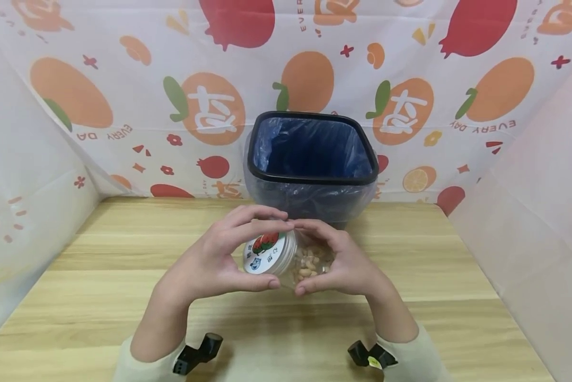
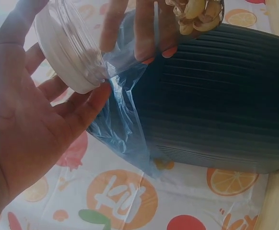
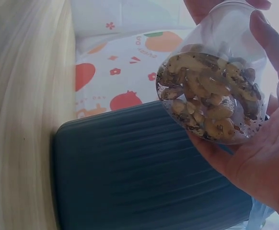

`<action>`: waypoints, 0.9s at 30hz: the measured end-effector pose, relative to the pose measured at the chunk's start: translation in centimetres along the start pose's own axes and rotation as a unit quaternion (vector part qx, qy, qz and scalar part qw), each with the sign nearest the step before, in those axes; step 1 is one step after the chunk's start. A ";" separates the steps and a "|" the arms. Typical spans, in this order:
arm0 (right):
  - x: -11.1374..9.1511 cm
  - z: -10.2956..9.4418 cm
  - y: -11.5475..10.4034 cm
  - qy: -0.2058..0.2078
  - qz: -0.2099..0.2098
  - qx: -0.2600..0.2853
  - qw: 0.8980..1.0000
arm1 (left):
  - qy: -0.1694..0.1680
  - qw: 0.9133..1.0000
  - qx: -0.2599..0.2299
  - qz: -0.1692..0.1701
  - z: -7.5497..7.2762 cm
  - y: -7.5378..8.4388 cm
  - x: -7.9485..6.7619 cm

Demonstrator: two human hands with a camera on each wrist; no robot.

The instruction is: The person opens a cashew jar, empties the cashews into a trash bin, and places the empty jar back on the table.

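Note:
A clear plastic jar [image 3: 211, 93] with cashews [image 1: 308, 263] in its bottom is held tilted above the table, its lid end toward the left. The white screw lid [image 1: 265, 253] bears a printed strawberry-like picture and is on the jar. My left hand [image 1: 219, 254] grips the lid with thumb and fingers around its rim. Around the jar's body curl the fingers and thumb of my right hand [image 1: 348, 260]. In the left wrist view the right fingers show through the clear wall. Dark specks cling inside the jar's base in the right wrist view.
Behind the hands stands a dark blue trash bin [image 1: 311, 148] with a black rim and a clear liner bag [image 2: 125, 110]. It stands on the wood-grain table [image 1: 123, 254] against a fruit-print cloth [image 1: 138, 106]. Cloth also hangs at both sides.

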State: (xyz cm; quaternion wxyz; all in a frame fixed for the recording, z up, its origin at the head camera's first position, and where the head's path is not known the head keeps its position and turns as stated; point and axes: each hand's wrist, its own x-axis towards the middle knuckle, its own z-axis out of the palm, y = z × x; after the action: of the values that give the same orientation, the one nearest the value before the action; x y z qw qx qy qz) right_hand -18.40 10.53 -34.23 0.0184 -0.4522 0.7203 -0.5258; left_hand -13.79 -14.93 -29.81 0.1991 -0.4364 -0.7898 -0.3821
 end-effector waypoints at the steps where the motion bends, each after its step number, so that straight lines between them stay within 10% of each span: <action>1: 0.0 0.0 0.0 0.001 0.003 -0.005 1.000 | 0.000 1.000 0.002 -0.002 0.0 0.0 0.0; 27: 0.0 0.3 -0.2 0.013 0.011 -0.041 0.999 | -0.018 0.999 0.024 -0.029 -0.2 0.0 -0.3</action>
State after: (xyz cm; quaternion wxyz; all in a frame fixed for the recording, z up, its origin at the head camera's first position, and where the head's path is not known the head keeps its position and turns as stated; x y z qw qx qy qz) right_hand -18.14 10.31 -34.18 -0.0043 -0.4379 0.7463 -0.5013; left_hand -13.63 -15.22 -29.85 0.1838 -0.4155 -0.8145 -0.3608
